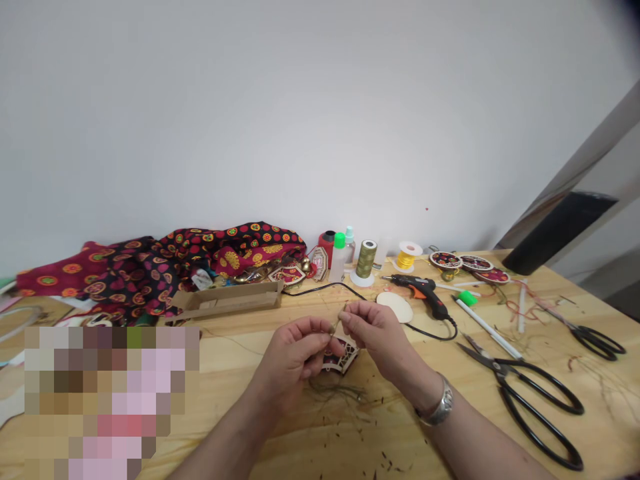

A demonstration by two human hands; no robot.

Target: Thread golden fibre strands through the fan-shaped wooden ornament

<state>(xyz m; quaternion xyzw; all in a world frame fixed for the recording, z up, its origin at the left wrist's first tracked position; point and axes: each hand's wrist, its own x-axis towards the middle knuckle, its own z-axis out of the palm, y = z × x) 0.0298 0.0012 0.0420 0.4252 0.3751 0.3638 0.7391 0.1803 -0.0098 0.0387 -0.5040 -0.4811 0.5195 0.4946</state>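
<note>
The left hand [300, 348] and right hand [374, 328] are both pinching a thin cord [337, 325] between thumb and fingertips, nearly meeting above the bench [220, 380]. Handling it well is probably calling for a light but firm grip, a little tension between the two pinches and steady wrists. The patterned piece [341, 362] is sitting just below the fingers, partly covered by the left hand; whether that hand is touching it, I cannot tell. It is showing a dark reddish middle, a pale edging and a lattice-like right end, with loose threads [340, 393] lying just nearer the wearer.
</note>
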